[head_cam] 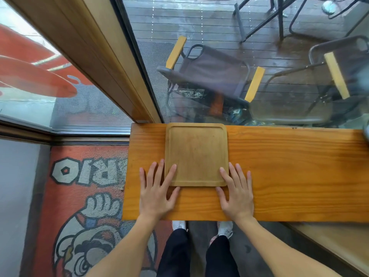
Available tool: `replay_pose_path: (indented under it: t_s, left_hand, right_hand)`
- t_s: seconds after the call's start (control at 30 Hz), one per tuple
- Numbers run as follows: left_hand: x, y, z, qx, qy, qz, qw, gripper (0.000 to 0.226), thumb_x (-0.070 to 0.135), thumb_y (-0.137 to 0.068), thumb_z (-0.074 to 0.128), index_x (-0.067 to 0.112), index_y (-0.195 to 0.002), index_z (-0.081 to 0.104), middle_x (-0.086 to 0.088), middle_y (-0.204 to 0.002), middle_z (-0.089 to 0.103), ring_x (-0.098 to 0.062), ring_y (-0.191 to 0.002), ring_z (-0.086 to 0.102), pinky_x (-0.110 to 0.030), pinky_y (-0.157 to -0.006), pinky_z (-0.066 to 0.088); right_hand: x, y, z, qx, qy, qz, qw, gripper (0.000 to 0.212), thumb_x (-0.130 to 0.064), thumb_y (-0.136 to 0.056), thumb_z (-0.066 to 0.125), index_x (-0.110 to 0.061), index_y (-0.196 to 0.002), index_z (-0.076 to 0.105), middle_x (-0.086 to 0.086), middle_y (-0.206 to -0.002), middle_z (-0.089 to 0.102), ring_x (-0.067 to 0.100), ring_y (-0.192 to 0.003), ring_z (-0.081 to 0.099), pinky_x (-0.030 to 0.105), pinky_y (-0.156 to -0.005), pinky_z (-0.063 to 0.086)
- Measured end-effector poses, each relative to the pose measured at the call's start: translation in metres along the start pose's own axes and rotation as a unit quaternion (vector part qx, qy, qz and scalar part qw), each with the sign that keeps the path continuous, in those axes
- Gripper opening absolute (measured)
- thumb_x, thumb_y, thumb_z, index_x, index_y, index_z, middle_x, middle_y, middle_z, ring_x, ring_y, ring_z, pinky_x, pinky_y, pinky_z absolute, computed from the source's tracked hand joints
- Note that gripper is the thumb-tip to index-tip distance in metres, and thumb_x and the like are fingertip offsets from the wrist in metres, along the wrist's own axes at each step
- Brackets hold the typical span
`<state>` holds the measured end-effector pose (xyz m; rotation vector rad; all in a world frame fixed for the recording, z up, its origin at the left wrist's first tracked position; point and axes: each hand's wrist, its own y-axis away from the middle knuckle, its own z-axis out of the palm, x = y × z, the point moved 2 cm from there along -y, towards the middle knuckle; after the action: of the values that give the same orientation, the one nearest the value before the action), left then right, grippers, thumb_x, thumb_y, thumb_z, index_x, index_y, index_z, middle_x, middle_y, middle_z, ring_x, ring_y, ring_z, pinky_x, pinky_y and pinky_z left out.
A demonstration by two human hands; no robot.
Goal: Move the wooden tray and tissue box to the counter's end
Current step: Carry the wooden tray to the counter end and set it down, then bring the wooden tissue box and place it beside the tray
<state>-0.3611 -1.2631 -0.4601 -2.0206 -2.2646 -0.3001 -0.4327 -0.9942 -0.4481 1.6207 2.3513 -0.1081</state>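
A square wooden tray (pixel 196 152) with a raised rim lies flat on the orange wooden counter (pixel 289 172), close to the counter's left end and against the window. My left hand (pixel 156 191) lies flat on the counter at the tray's near left corner, its index finger resting over the rim. My right hand (pixel 236 191) lies flat at the near right corner, fingers spread and touching the tray's edge. Neither hand grips anything. No tissue box is in view.
A glass window (pixel 239 66) runs along the counter's far edge, with folding chairs outside. The counter's left end (pixel 126 172) drops to a red printed floor mat (pixel 83 206). A lower wooden ledge (pixel 339 246) sits at the bottom right. A grey object (pixel 366 132) peeks in at the right edge.
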Motion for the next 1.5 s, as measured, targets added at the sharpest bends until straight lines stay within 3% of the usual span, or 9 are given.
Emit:
replay_pose_path:
  t_s: [0.27,0.4,0.53,0.7,0.9,1.03,1.23,1.43,1.5]
  left_hand:
    - [0.014,0.003,-0.057,-0.165,0.069,-0.044,0.983,0.074,0.051,-0.089,0.044,0.040,-0.157,0.015,-0.005,-0.167,0.012,-0.031,-0.155,0.005,-0.063,-0.122,0.001]
    - [0.040,0.033,-0.109,-0.178,0.074,-0.103,0.976,0.072,0.031,-0.090,0.049,0.028,-0.157,0.021,-0.011,-0.165,0.016,-0.033,-0.154,0.005,-0.059,-0.123,0.001]
    - [0.086,0.049,-0.141,-0.163,0.098,-0.120,0.974,0.076,0.009,-0.087,0.054,0.015,-0.155,0.022,-0.019,-0.162,0.018,-0.037,-0.150,0.016,-0.055,-0.123,0.014]
    - [0.192,0.010,-0.155,-0.217,0.115,-0.047,0.968,0.069,0.006,-0.090,0.048,0.010,-0.155,0.025,-0.020,-0.162,0.018,-0.037,-0.148,0.023,-0.046,-0.121,0.025]
    - [0.384,-0.061,-0.141,-0.346,0.114,0.022,0.931,0.062,0.011,-0.095,0.036,0.019,-0.155,0.027,-0.012,-0.156,0.038,-0.031,-0.138,0.044,-0.045,-0.109,0.043]
    - [0.523,-0.084,-0.117,-0.410,0.098,0.049,0.905,0.053,0.014,-0.097,0.031,0.019,-0.149,0.041,-0.010,-0.141,0.056,-0.029,-0.106,0.065,-0.043,-0.086,0.057]
    - [0.669,-0.123,-0.072,-0.432,0.170,-0.036,0.885,0.045,0.024,-0.100,0.033,0.005,-0.136,0.051,-0.018,-0.140,0.055,-0.038,-0.124,0.054,-0.045,-0.104,0.047]
    - [0.706,-0.127,-0.042,-0.499,0.343,-0.245,0.757,0.066,0.050,-0.101,0.036,0.020,-0.158,0.018,-0.006,-0.164,0.023,-0.035,-0.147,0.030,-0.050,-0.113,0.036]
    - [0.707,-0.117,-0.037,-0.525,0.352,-0.256,0.731,0.071,0.056,-0.099,0.037,0.025,-0.158,0.013,-0.004,-0.166,0.018,-0.032,-0.150,0.026,-0.052,-0.117,0.032]
  right_hand:
    - [-0.015,-0.012,-0.054,-0.176,-0.019,0.046,0.983,0.060,-0.038,-0.099,0.050,-0.033,-0.156,0.031,-0.002,-0.166,0.028,0.021,-0.157,0.018,0.045,-0.127,0.014]
    - [-0.024,-0.006,-0.117,-0.255,-0.156,0.137,0.944,0.040,-0.027,-0.103,0.048,-0.013,-0.141,0.054,0.008,-0.146,0.056,0.027,-0.137,0.050,0.038,-0.110,0.041]
    - [-0.003,0.032,-0.177,-0.238,-0.259,0.233,0.907,0.035,-0.025,-0.105,0.048,0.000,-0.118,0.069,0.019,-0.122,0.070,0.033,-0.117,0.063,0.037,-0.095,0.046]
    - [0.105,0.088,-0.260,-0.084,-0.402,0.330,0.850,0.030,-0.003,-0.103,0.046,0.017,-0.114,0.066,0.036,-0.116,0.067,0.039,-0.102,0.067,0.041,-0.091,0.054]
    - [0.291,0.147,-0.331,0.020,-0.343,0.459,0.819,0.031,-0.012,-0.102,0.046,-0.004,-0.122,0.069,0.015,-0.125,0.070,0.032,-0.119,0.062,0.039,-0.101,0.048]
    - [0.402,0.175,-0.341,0.011,-0.338,0.530,0.778,0.036,-0.017,-0.102,0.045,-0.014,-0.134,0.061,0.010,-0.140,0.060,0.030,-0.132,0.053,0.037,-0.109,0.041]
    - [0.504,0.168,-0.325,-0.069,-0.383,0.557,0.734,0.053,-0.033,-0.102,0.049,-0.016,-0.152,0.042,0.008,-0.155,0.046,0.030,-0.144,0.040,0.039,-0.115,0.034]
    - [0.515,0.138,-0.288,-0.096,-0.542,0.561,0.618,0.064,-0.035,-0.102,0.051,-0.021,-0.159,0.026,0.003,-0.163,0.031,0.029,-0.148,0.035,0.048,-0.120,0.034]
    - [0.502,0.129,-0.284,-0.107,-0.549,0.555,0.616,0.068,-0.033,-0.101,0.051,-0.021,-0.161,0.020,0.003,-0.166,0.027,0.028,-0.150,0.031,0.047,-0.121,0.032]
